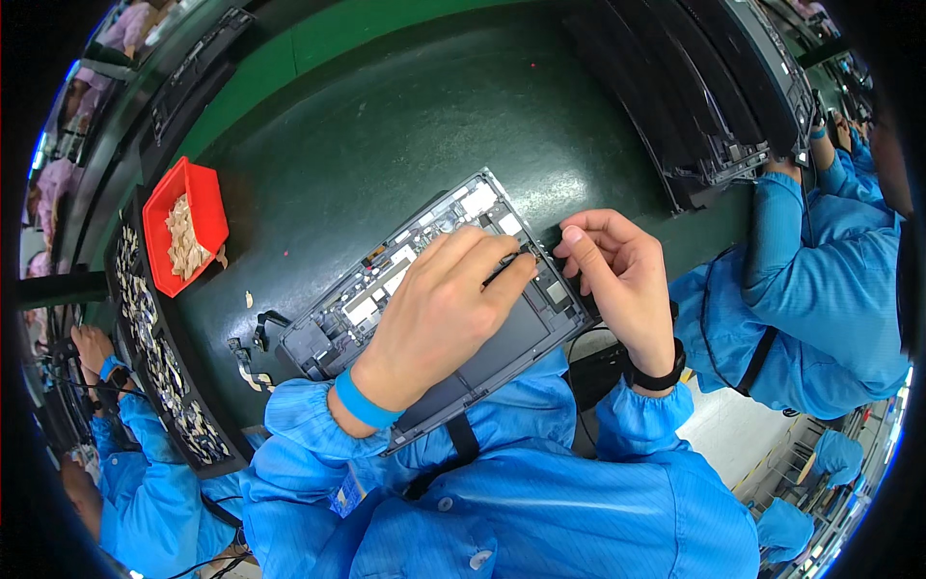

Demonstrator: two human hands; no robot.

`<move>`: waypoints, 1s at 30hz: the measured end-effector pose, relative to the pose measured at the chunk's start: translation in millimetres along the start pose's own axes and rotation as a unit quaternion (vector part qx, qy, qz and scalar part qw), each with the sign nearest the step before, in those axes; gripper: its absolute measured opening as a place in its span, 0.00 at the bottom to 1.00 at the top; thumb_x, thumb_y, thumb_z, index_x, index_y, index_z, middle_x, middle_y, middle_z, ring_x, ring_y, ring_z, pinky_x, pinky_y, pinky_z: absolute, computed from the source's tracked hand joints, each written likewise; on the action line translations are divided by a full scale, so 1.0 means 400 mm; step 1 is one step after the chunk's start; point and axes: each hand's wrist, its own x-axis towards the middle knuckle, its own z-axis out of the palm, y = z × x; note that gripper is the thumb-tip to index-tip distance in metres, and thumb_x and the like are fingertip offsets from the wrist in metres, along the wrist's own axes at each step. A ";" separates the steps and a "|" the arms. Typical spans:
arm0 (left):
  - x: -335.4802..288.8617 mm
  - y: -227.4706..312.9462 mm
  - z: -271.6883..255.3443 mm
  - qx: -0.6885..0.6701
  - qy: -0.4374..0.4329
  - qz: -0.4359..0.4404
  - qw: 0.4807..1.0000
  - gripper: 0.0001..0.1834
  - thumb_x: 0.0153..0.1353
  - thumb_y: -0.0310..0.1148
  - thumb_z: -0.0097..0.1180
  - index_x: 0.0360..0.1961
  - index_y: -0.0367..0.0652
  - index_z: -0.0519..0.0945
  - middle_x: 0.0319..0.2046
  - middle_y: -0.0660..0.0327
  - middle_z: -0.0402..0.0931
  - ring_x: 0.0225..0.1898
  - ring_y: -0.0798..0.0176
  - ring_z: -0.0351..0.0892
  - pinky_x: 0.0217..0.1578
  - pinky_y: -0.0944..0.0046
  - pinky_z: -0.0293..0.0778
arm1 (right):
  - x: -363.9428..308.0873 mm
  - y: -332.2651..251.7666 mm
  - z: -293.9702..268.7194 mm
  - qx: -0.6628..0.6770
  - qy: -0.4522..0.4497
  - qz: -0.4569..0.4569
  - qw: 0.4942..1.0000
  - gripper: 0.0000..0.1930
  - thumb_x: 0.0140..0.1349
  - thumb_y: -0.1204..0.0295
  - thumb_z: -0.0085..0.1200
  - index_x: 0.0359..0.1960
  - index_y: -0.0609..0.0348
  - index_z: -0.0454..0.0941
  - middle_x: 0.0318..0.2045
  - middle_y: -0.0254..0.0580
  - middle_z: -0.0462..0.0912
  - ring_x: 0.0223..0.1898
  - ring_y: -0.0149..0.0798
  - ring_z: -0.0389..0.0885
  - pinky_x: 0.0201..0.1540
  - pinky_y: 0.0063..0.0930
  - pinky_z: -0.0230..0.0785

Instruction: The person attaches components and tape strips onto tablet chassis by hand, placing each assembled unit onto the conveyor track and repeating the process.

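While the chassis slants lengthwise up-right, left hand and right hand curl, grips impossible to tell.

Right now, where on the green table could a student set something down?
Mostly bare: the wide green tabletop beyond the opened device, between the red bin and the stacked black casings. Crowded: the left side, with loose cables and the black parts tray.

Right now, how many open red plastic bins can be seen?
1. The open red plastic bin with beige pieces is at the dark green tabletop's left side, apart from the opened dark-grey electronic device under the left hand. Others may be hidden.
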 end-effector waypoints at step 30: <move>-0.091 0.101 0.014 0.030 0.004 -0.037 0.999 0.35 0.62 0.30 0.55 0.69 0.20 0.66 0.69 0.33 0.66 0.74 0.40 0.64 0.75 0.48 0.61 | -0.007 0.000 0.041 0.095 -0.116 0.043 0.988 0.15 0.83 0.67 0.42 0.61 0.60 0.74 0.51 0.33 0.81 0.53 0.26 0.76 0.59 0.23 0.67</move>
